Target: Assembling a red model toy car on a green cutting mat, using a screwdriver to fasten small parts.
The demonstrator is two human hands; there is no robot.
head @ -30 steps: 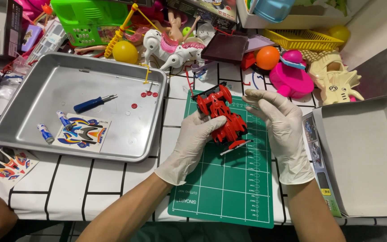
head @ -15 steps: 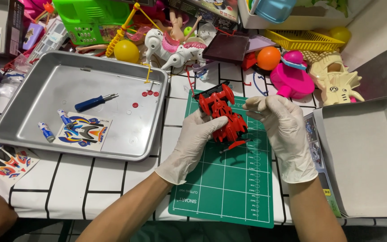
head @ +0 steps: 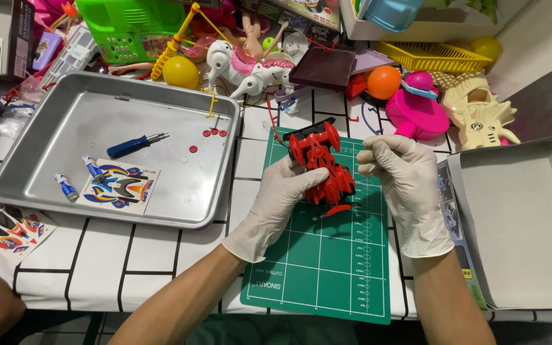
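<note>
2 gloved hands meet over a green cutting mat [head: 327, 268], with a red toy car body [head: 319, 165] between them. The left hand [head: 276, 204] cups the car from its near left side, fingers wrapped against the red shell, so the car sits partly in the palm and partly on the mat. The right hand [head: 407, 182] is curled narrow just right of the car, knuckles bunched; whether its fingertips pinch a small part cannot be told from this view.

To work the piece well, the left hand should keep it steady and low over the mat, so that anything that drops lands on the green surface and not in the clutter. The right hand needs a light, square approach, since the thin red tab sticking out near the wrists looks easy to bend.

Left of the left hand lies a metal tray [head: 46, 185] holding a blue screwdriver [head: 132, 145], a sticker sheet [head: 117, 186], 2 small blue tubes and several tiny red washers [head: 214, 133]. Right of the right hand stands an open grey cardboard box [head: 525, 217], touching the mat's edge. Beyond both hands a heap of toys crowds in: a white toy horse [head: 250, 67], a yellow ball [head: 180, 71], an orange ball [head: 383, 82] and a pink toy [head: 420, 108], leaving little room beyond the fingers.
</note>
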